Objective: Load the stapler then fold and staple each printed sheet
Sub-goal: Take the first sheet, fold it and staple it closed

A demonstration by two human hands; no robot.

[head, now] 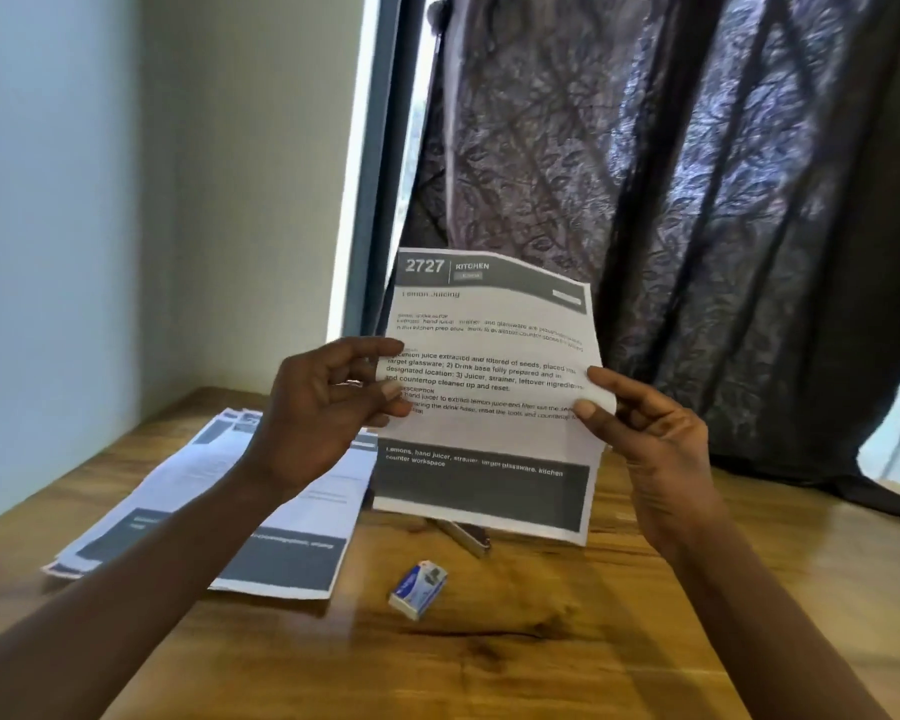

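I hold a printed sheet upright above the table, its dark header reading "2727 KITCHEN" at the top. My left hand pinches its left edge and my right hand pinches its right edge at mid-height. Below the sheet's lower edge, part of a metal stapler pokes out on the wooden table; most of it is hidden behind the paper. A small blue and white staple box lies in front of the stapler. A fanned stack of printed sheets rests on the table to the left, under my left forearm.
A dark patterned curtain hangs behind the table and drapes onto its back right edge. A window frame and pale wall stand at the left rear.
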